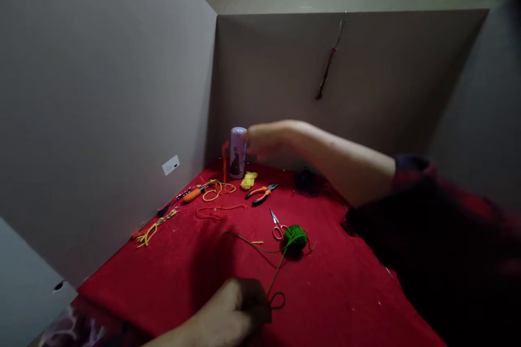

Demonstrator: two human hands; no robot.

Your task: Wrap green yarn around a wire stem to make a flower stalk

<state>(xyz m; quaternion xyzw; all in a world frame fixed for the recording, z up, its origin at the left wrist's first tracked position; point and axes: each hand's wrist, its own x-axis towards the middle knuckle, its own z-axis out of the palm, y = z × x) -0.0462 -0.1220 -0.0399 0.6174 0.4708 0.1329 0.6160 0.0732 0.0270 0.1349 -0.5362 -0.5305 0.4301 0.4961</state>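
My right hand reaches far across the red cloth to a purple can standing upright in the back corner; its fingers are blurred against the can's side. My left hand rests low at the front, closed on the end of a green yarn strand that runs back to a green yarn ball. Small scissors with pale red handles lie just left of the ball.
Orange-handled pliers, a yellow yarn bundle, loose yellow and orange cords, an orange-handled tool and a braided yellow cord lie near the back left. Grey board walls enclose the corner; a cord hangs on the back wall.
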